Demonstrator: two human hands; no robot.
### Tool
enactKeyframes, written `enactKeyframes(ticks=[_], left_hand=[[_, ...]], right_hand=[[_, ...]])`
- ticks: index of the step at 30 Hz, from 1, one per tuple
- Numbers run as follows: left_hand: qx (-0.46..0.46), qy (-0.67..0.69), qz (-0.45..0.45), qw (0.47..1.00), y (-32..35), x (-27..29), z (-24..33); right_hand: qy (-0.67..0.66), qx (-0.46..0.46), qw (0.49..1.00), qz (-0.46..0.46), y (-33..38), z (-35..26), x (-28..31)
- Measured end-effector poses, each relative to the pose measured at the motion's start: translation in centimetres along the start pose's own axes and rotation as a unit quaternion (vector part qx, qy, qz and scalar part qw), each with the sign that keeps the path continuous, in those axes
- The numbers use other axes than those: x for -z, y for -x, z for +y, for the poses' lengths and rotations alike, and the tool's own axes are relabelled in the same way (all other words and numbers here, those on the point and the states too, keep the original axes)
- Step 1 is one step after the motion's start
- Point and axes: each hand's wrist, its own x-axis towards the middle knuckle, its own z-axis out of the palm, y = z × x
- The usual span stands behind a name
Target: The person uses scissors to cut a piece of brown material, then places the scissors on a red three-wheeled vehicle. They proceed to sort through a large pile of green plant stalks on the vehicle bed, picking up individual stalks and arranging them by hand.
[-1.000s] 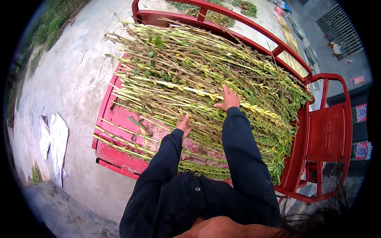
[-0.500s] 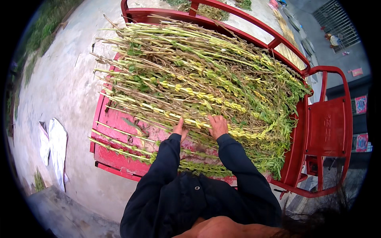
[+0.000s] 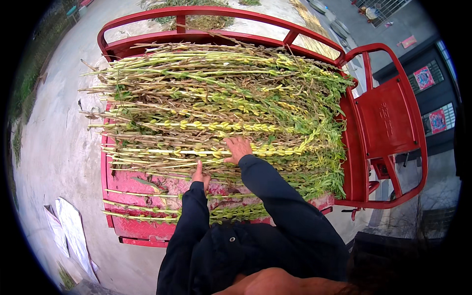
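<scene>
A thick layer of cut stalks [image 3: 196, 105] with yellow-green pods, looking like sesame, lies lengthwise across the red cart bed [image 3: 132, 184]. My right hand [image 3: 239, 149] rests on the near part of the pile, palm down, its fingers spread over a row of yellow pods. To its left and closer to me, my left hand [image 3: 200, 176] is at the pile's near edge with the thumb stretched up; its other fingers are partly hidden, and I see nothing gripped. A few separate stalks [image 3: 142, 206] lie on the bed nearest me, passing behind my left sleeve.
Red rails [image 3: 216, 11] run along the cart's far side, and a red seat-back panel [image 3: 386, 118] rises at the right. White sacks [image 3: 73, 226] lie on the concrete at the left. More plants [image 3: 201, 22] lie on the ground beyond the cart.
The view has turned, so the cart appears straighter and farther left. My left hand sits slightly nearer to me, apart from the right hand. The right hand stays on the stalks.
</scene>
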Motion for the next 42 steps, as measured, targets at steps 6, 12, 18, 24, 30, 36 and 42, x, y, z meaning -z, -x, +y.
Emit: enactKeyframes(ticks=[6, 12, 18, 24, 30, 36, 42], left_hand=[[0.001, -0.023, 0.027, 0.999, 2.7, 0.3, 0.0], [-0.035, -0.010, 0.009, 0.999, 5.0, 1.6, 0.1], [-0.015, -0.037, -0.006, 0.999, 6.8, 1.2, 0.4], [0.038, -0.022, -0.026, 0.999, 6.2, -0.1, 0.9], [0.058, -0.013, -0.044, 0.997, 6.3, 1.2, 1.1], [0.038, 0.006, -0.042, 0.998, 7.8, 2.4, 1.1], [-0.030, -0.021, -0.069, 0.997, 9.4, 3.9, 1.3]], right_hand=[[0.013, 0.014, 1.000, 0.019, -0.3, -0.6, -1.1], [-0.013, -0.045, 0.998, -0.034, -1.8, -0.4, -0.3], [-0.015, -0.018, 0.997, 0.074, -0.7, -1.2, -1.4], [-0.022, 0.029, 0.987, 0.159, 2.8, -1.0, -0.8], [0.015, -0.003, 0.983, 0.183, 7.8, -2.7, 0.0], [0.030, -0.043, 0.986, 0.156, 10.6, -3.4, -1.2], [0.052, -0.050, 0.989, 0.126, 11.2, -3.5, -2.8]])
